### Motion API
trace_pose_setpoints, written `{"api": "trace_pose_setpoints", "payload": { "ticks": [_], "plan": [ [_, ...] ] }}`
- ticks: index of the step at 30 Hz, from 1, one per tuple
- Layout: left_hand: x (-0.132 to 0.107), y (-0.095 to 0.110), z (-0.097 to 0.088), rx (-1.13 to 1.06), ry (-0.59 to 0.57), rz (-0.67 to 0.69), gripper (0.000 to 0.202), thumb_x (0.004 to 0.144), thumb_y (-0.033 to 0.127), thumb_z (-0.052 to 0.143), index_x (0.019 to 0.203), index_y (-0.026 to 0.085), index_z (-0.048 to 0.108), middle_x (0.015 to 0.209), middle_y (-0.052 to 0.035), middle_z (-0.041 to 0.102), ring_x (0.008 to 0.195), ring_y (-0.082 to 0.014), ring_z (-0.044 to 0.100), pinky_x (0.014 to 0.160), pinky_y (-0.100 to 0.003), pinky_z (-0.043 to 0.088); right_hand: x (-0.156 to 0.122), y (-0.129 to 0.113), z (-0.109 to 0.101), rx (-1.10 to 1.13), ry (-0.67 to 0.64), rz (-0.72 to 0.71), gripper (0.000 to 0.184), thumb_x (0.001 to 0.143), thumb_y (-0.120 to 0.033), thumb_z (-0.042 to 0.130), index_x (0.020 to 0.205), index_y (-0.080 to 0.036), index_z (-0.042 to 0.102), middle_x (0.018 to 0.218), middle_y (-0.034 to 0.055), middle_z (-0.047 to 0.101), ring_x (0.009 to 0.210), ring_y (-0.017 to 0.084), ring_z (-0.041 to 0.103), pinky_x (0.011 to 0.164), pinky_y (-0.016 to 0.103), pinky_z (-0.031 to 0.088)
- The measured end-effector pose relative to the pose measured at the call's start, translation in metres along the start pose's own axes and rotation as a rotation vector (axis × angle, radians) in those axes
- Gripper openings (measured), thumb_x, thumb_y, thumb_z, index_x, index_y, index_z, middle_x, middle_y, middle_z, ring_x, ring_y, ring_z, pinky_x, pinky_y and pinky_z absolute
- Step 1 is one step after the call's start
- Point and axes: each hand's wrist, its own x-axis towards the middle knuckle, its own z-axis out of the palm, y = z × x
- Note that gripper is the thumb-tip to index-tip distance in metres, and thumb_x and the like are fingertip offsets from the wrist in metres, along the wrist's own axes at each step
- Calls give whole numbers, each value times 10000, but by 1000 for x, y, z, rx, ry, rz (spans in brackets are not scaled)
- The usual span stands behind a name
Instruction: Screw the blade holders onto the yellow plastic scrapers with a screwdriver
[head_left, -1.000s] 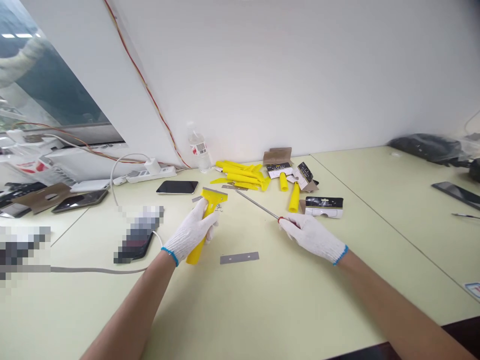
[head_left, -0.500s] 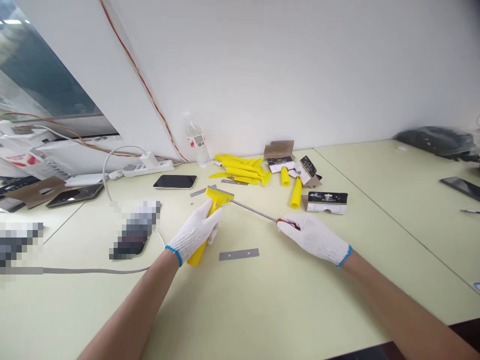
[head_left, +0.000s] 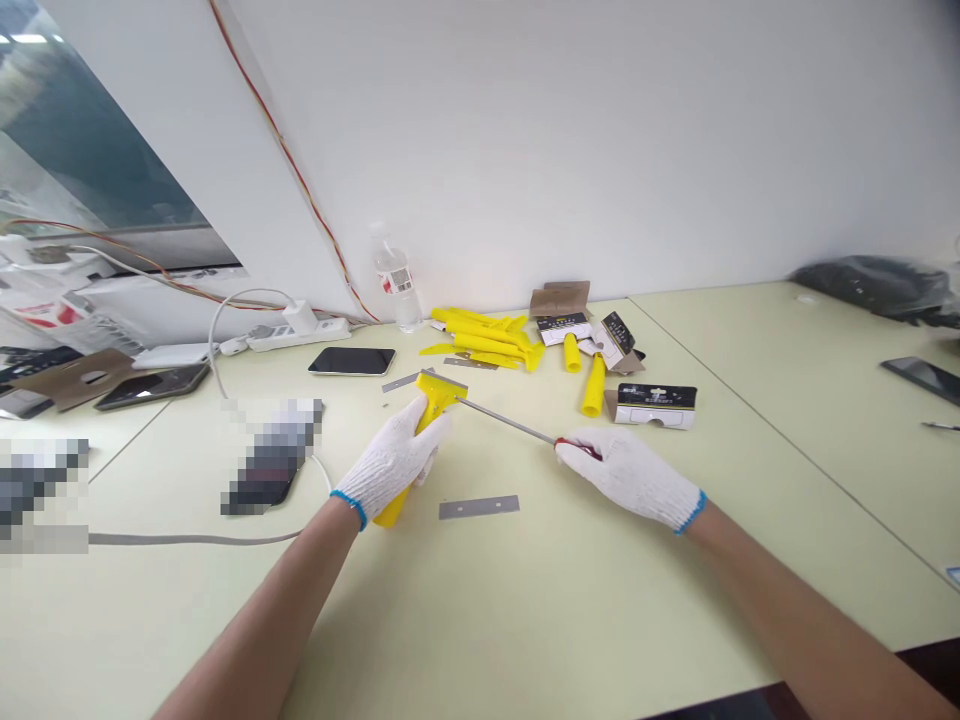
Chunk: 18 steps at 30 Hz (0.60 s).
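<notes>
Left hand (head_left: 388, 468) grips yellow scraper (head_left: 436, 397), right hand (head_left: 628, 478) screwdriver (head_left: 508, 421).

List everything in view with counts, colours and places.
Desk: several joined sections, pale green, under everything.
Scraper: 1, yellow with steel blade, in left hand.
Slim screwdriver: 1, steel shaft, red at the grip, in right hand.
Loose blades: 3, grey, on desk around the hands.
Yellow handles: about ten, yellow, pile beyond the hands, two lying apart.
Packaging cards: several, black, white and brown, right of the pile.
Water bottle: 1, clear, by the wall.
Power strip: 1, white, by the wall.
Phones: at least 3, dark, left and far right.
Black bag: 1, far right.
Left hand: white glove, blue cuff.
Right hand: white glove, blue cuff.
</notes>
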Motion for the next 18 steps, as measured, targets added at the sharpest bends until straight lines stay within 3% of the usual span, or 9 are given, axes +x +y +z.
{"api": "trace_pose_setpoints", "payload": {
  "ticks": [6,15,18],
  "plan": [
    [4,-5,2,22,12,15,281,997,476,463,852,249,383,540,73,518,497,-151,511,559,-299,422,-1,1,0,6,1,0,483,1085,-543,426,740,-205,404,678,-29,450,634,138,398,602,328,231],
    [3,2,2,41,16,-17,348,957,485,547,797,246,350,515,72,461,467,-135,463,524,-294,378,1,0,0,-12,0,-10,479,1080,-533,427,735,-202,423,683,-16,487,640,140,413,600,326,228],
    [3,-3,4,39,45,13,344,954,499,582,801,234,425,559,56,477,485,-128,447,507,-290,353,-2,-3,-7,74,-73,80,480,1065,-559,449,745,-202,448,676,-19,483,600,125,403,558,300,247]
  ]
}}
